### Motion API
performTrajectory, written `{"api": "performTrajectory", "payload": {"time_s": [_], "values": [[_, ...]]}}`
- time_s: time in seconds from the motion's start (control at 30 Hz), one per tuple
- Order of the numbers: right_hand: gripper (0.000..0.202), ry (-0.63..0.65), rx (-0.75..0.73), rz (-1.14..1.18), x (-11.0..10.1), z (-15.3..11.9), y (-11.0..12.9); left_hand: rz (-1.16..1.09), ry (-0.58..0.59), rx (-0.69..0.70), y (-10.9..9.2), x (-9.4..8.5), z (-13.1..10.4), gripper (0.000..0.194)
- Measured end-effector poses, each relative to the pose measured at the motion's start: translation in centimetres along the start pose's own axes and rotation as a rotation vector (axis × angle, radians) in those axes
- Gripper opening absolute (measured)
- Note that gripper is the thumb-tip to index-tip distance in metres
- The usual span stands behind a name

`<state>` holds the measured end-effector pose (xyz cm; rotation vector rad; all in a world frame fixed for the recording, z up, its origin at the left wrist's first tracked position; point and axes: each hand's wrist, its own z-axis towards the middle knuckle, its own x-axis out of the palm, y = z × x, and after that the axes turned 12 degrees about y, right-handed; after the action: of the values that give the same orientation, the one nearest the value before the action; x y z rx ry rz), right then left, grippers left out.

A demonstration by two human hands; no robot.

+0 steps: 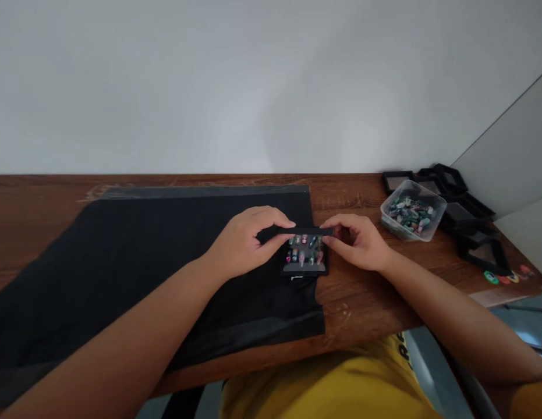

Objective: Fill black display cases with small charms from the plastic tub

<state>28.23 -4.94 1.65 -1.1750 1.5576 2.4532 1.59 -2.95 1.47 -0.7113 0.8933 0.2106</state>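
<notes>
Over my head feed, my left hand (257, 240) and right hand (360, 240) each pinch one end of a thin black frame (312, 231), fingers narrow around it. I can't tell whether it joins the black case (303, 273) of decorated nail tips (302, 257) just below, at the right edge of the black mat (122, 250) on the counter (362, 308). I read an "R" on my yellow garment (332, 384); the round stickers (491, 277) at far right are illegible.

1. Your black rectangular display case (305, 273) looks smooth, its clear window (306, 267) glossy.
2. Your brown wooden worktop (358, 302) is grained and scuffed.
3. Your broad black sheet (135, 256) looks matt.
4. Your square transparent plastic tub (436, 203) looks glossy.
</notes>
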Motion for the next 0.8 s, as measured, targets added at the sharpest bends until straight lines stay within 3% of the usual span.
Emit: {"api": "performTrajectory", "payload": {"time_s": [0.17, 0.4, 0.7, 0.8], "values": [[0.012, 0.021, 0.000, -0.004, -0.2, 0.0, -0.1, -0.033, 0.052, -0.017, -0.4, -0.2, 0.1, 0.009], [0.011, 0.110, -0.045, -0.072, -1.1, -0.2, -0.2, -0.126, 0.062, 0.079, -0.9, -0.5, 0.1, 0.011], [0.023, 0.287, -0.141, -0.102, -2.5, -0.3, 0.5, -0.092, 0.126, -0.006, 0.7, 0.1, -0.2, 0.032], [0.022, 0.320, -0.124, -0.108, -2.0, -0.3, 0.5, -0.097, 0.228, -0.043, 1.8, 0.8, -0.6, 0.056]]}}
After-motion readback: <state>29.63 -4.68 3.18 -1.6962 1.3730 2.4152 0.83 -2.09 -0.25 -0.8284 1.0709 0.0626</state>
